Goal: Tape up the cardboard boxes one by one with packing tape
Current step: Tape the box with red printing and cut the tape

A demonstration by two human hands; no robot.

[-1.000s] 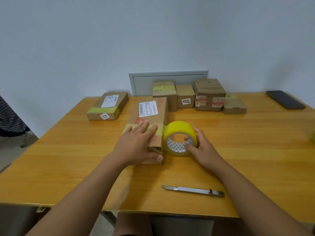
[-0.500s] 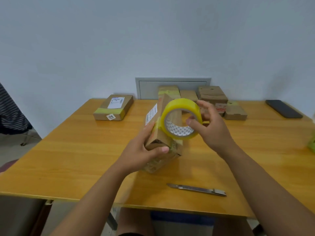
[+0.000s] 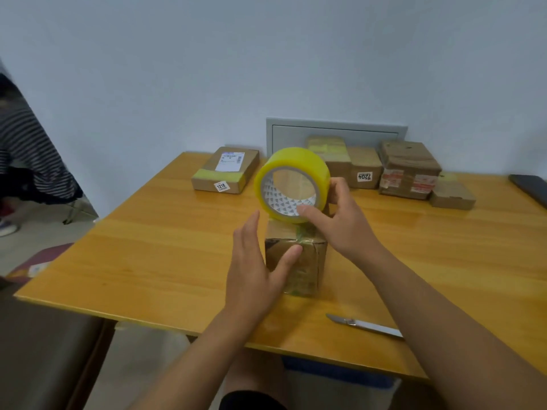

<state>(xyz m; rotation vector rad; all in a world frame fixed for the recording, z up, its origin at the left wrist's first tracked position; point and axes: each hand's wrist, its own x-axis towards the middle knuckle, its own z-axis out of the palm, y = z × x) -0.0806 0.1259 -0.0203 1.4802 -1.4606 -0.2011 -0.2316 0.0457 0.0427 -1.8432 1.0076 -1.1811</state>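
Note:
A brown cardboard box stands on end in the middle of the wooden table, its glossy taped face towards me. My left hand lies against the box's left side with straight fingers, the thumb pressing the front face. My right hand grips a yellow roll of packing tape just above the box's top, thumb inside the core. A strip of tape runs from the roll down onto the box's top edge.
A utility knife lies near the table's front edge on the right. A flat labelled box sits at the back left, several more boxes along the back wall. A dark phone lies at the far right. Someone in striped clothing is at left.
The box went from lying flat to tilted to standing on end. My right hand lifted the tape roll from the table to above the box. My left hand shifted from the top to the side.

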